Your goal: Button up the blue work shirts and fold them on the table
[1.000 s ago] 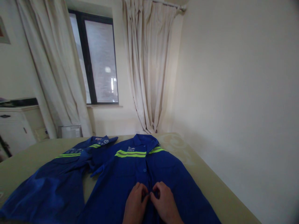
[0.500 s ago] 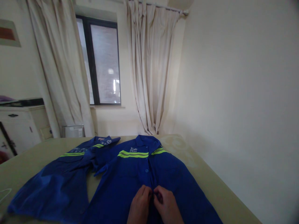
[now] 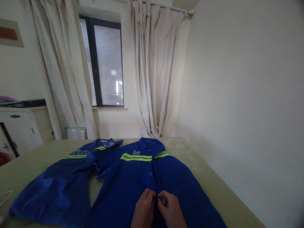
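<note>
A blue work shirt (image 3: 135, 180) with yellow-green reflective stripes lies front side up before me, its collar pointing away. Its front placket runs down the middle, with buttons showing near the collar and lower on the chest. My left hand (image 3: 145, 207) pinches the placket's left edge, fingers curled. Close beside it, my right hand (image 3: 170, 205) pinches the cloth at the same spot with thumb and forefinger. The fingertips nearly meet, and whatever small part lies between them is hidden.
Another blue striped work shirt (image 3: 54, 186) lies to the left, touching the first one's sleeve. Both rest on a pale green covered surface (image 3: 187, 152). A white cabinet (image 3: 26, 123) stands at far left; beyond are curtains (image 3: 156, 69), a window (image 3: 108, 63) and a bare right wall.
Both hands stay at the same place on the placket, with only slight finger movement. The view has shifted a little.
</note>
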